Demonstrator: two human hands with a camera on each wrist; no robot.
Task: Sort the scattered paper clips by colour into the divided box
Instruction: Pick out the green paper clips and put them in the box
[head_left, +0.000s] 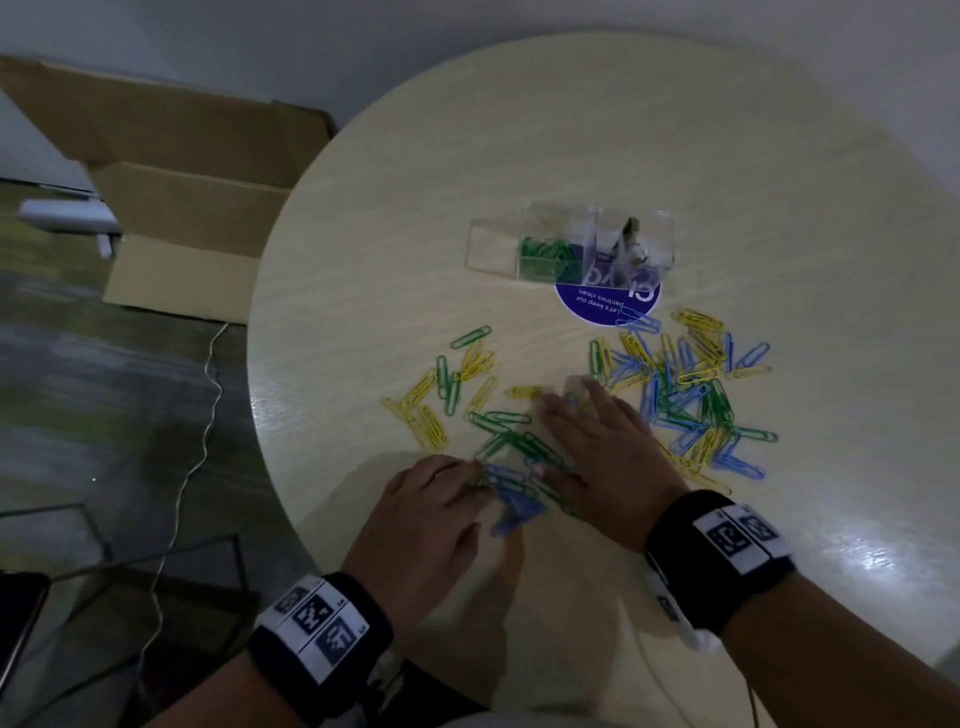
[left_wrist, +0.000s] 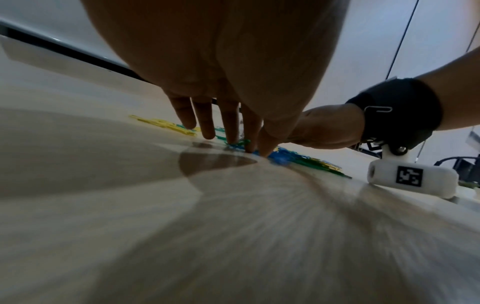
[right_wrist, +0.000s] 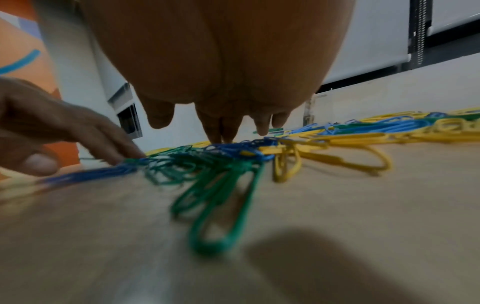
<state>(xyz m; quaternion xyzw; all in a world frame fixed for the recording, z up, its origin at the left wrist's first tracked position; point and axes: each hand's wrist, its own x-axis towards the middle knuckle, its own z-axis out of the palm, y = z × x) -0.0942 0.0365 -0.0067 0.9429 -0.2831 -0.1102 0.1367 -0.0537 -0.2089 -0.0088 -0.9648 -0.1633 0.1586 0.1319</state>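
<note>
Green clips (head_left: 511, 439) tangle with blue clips (head_left: 511, 493) under both flat, unclenched grips, left hand (head_left: 426, 514) and right hand (head_left: 597, 447); raking risks mixed colours reaching the divided box (head_left: 571, 244).

Round pale wood-grain table (head_left: 675, 156) under the hands, glare patch on its surface to the right of the right wrist. Open brown cardboard box (head_left: 176, 208) on the floor, well off to the left of the left hand. Thin white cable (head_left: 208, 374) trails across the dark glossy floor (head_left: 78, 364) beside it. Plain pale wall (head_left: 467, 26) beyond the table's far edge. Round purple sticker with white lettering (head_left: 608, 304) on the tabletop ahead of the right hand. Light dim overall.
</note>
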